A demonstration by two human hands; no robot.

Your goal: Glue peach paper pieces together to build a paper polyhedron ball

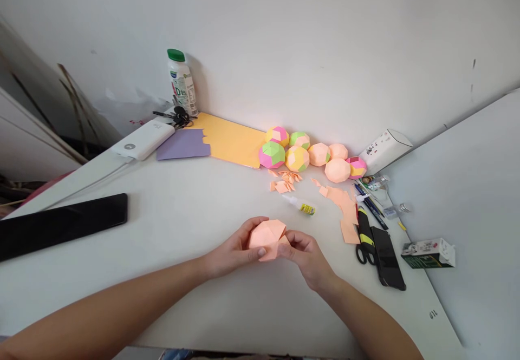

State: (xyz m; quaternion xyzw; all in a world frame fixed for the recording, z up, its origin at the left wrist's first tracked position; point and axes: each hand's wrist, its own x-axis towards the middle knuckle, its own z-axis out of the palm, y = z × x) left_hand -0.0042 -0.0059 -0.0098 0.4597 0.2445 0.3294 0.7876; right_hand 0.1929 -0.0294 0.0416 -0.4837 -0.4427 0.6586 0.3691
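A peach paper ball (266,234) with flat facets is held between both hands above the table's near middle. My left hand (239,243) wraps its left side, thumb across the front. With thumb and fingers, my right hand (303,254) pinches a loose flap on the right side, where the ball shows an open gap. Just beyond lies a small glue tube (299,204) with a white nozzle and yellow label. Small peach paper pieces (286,181) lie scattered behind it, and a cut peach sheet (344,208) is to the right.
Several faceted paper balls (297,158) stand along the wall. Yellow card (231,139), purple card (182,144), a white power bank (144,139), keys (179,115) and a bottle (182,84) sit back left. A black slab-like device (65,224) lies left; scissors (365,257), a phone (388,257) and a carton (428,253) right.
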